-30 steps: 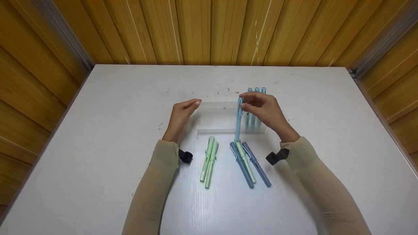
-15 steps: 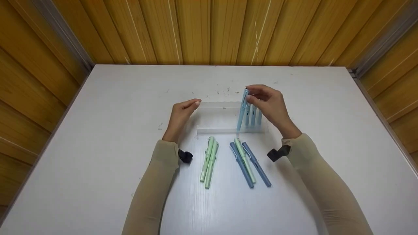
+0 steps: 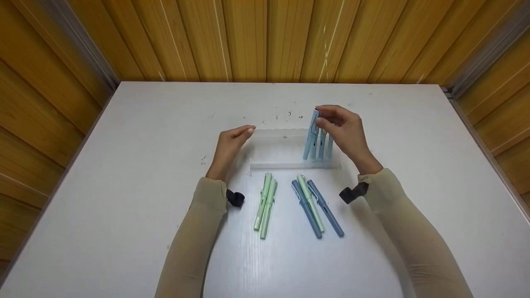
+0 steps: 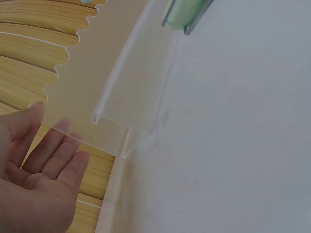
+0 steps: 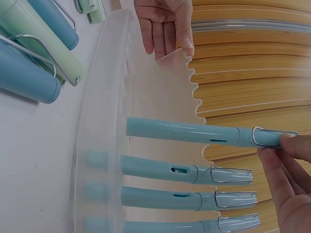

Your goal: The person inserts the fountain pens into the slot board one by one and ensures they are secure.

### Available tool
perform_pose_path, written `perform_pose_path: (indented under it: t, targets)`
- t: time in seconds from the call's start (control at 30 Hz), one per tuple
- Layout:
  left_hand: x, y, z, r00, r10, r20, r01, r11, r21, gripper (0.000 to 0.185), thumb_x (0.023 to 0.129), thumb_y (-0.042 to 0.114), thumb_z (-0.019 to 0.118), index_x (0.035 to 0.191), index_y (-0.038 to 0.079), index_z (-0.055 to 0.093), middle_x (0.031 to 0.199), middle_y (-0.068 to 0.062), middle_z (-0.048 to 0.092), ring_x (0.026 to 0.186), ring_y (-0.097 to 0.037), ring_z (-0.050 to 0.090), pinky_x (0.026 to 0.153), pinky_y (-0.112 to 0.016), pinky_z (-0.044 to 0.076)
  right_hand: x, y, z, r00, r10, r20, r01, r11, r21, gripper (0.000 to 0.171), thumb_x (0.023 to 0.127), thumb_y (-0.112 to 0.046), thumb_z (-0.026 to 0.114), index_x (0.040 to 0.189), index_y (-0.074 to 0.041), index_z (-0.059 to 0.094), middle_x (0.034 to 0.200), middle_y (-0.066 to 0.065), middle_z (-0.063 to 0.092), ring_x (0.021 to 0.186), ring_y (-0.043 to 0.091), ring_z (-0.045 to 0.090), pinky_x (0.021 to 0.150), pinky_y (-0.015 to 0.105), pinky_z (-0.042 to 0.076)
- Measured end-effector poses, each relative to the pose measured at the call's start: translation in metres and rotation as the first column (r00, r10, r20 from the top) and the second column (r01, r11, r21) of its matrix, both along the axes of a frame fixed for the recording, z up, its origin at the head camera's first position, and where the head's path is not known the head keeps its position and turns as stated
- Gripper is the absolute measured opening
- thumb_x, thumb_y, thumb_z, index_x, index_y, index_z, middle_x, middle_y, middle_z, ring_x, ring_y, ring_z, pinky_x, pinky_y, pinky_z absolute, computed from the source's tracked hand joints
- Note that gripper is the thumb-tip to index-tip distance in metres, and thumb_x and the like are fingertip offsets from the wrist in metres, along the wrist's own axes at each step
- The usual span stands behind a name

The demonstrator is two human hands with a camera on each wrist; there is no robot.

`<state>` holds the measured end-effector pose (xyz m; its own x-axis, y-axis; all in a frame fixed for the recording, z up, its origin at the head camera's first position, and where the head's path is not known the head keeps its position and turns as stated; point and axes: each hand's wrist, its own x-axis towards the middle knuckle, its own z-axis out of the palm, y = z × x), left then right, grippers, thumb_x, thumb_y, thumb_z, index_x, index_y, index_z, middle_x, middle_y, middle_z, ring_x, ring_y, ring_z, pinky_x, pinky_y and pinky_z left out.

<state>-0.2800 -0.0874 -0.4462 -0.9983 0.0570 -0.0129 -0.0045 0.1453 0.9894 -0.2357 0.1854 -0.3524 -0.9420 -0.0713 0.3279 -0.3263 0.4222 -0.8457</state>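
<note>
Light-blue pen [image 3: 310, 136] now leans into the clear rack [image 3: 281, 149] beside three others, my right hand [image 3: 345, 130] pinching its cap while my left hand [image 3: 227, 147] rests flat-fingered against the rack's end.

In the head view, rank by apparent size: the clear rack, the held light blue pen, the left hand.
1. clear rack
2. light blue pen and left hand: look alike, unranked.

four light-blue pens [image 3: 314, 140], three green pens [image 3: 265, 205], two dark-blue pens [image 3: 327, 213]
</note>
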Motion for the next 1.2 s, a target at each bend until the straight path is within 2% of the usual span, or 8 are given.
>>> perform_pose_path:
  t: [0.37,0.53,0.73,0.77,0.83,0.97,1.0,1.2]
  targets:
    - [-0.002,-0.001,0.001,1.0,-0.012,0.011,0.012,1.0,0.02,0.034,0.093,0.033,0.064,0.119,0.013,0.069,0.129,-0.004,0.064,0.126,-0.018,0.055,0.107,-0.034,0.043,-0.001,0.0,-0.005,1.0,0.0,-0.016,0.0,1.0,0.027,0.029,0.091,-0.002,0.063,0.12,0.002,0.064,0.111,0.02,0.067,0.093,0.006,0.063,0.086,0.012,0.05]
    - [-0.002,-0.001,0.001,1.0,-0.007,0.007,0.007,1.0,0.012,0.035,0.093,0.033,0.063,0.12,0.011,0.068,0.129,-0.005,0.063,0.126,-0.018,0.055,0.107,-0.033,0.043,-0.003,0.0,-0.009,1.0,-0.009,0.023,0.008,0.999,0.048,0.029,0.093,-0.005,0.062,0.122,-0.001,0.063,0.114,0.017,0.066,0.095,0.006,0.063,0.089,0.014,0.05]
    - [-0.002,0.0,0.0,1.0,0.012,0.016,-0.012,1.0,0.0,0.032,0.093,0.033,0.064,0.118,0.014,0.07,0.127,-0.003,0.065,0.124,-0.016,0.056,0.106,-0.033,0.043,-0.02,0.009,-0.032,0.998,-0.028,0.06,0.024,0.997,0.068,0.031,0.093,-0.01,0.063,0.124,-0.007,0.064,0.118,0.012,0.066,0.101,0.013,0.063,0.092,0.017,0.05]
    - [0.0,0.0,0.005,1.0,0.012,0.026,-0.011,1.0,-0.004,0.031,0.094,0.031,0.064,0.118,0.013,0.069,0.127,-0.003,0.065,0.125,-0.016,0.055,0.106,-0.033,0.043,-0.022,0.01,-0.036,0.998,-0.028,0.059,0.024,0.997,0.069,0.031,0.093,-0.011,0.063,0.124,-0.008,0.065,0.118,0.01,0.066,0.101,0.013,0.063,0.091,0.017,0.05]
    - [0.0,0.0,0.005,1.0,0.014,0.028,-0.013,1.0,-0.008,0.031,0.093,0.031,0.064,0.118,0.013,0.07,0.127,-0.003,0.065,0.125,-0.016,0.055,0.106,-0.033,0.043,-0.024,0.011,-0.04,0.998,-0.024,0.057,0.02,0.997,0.077,0.031,0.093,-0.012,0.064,0.123,-0.011,0.065,0.118,0.008,0.067,0.102,0.014,0.063,0.091,0.017,0.05]
    - [0.0,0.0,0.005,0.999,0.015,0.03,-0.014,1.0,-0.018,0.031,0.094,0.032,0.064,0.118,0.013,0.07,0.128,-0.004,0.065,0.125,-0.017,0.055,0.107,-0.034,0.043,-0.023,0.011,-0.04,0.999,-0.013,0.048,0.009,0.996,0.085,0.03,0.092,-0.013,0.066,0.122,-0.014,0.067,0.117,0.005,0.067,0.103,0.015,0.064,0.091,0.019,0.051]
    - [-0.002,0.0,0.001,1.0,0.018,0.024,-0.017,1.0,-0.018,0.031,0.093,0.033,0.064,0.117,0.014,0.07,0.127,-0.002,0.065,0.124,-0.016,0.056,0.106,-0.034,0.043,-0.022,0.011,-0.04,0.999,-0.013,0.047,0.009,0.996,0.089,0.03,0.092,-0.013,0.066,0.122,-0.014,0.067,0.118,0.005,0.067,0.103,0.015,0.064,0.091,0.02,0.051]
    - [-0.002,0.001,0.0,0.999,0.019,0.031,-0.019,1.0,-0.019,0.031,0.093,0.034,0.064,0.117,0.015,0.07,0.127,-0.001,0.065,0.125,-0.015,0.055,0.107,-0.034,0.043,-0.02,0.01,-0.038,1.0,0.001,0.01,-0.002,0.995,0.098,0.031,0.091,-0.011,0.067,0.122,-0.011,0.067,0.119,0.006,0.067,0.105,0.018,0.064,0.091,0.017,0.05]
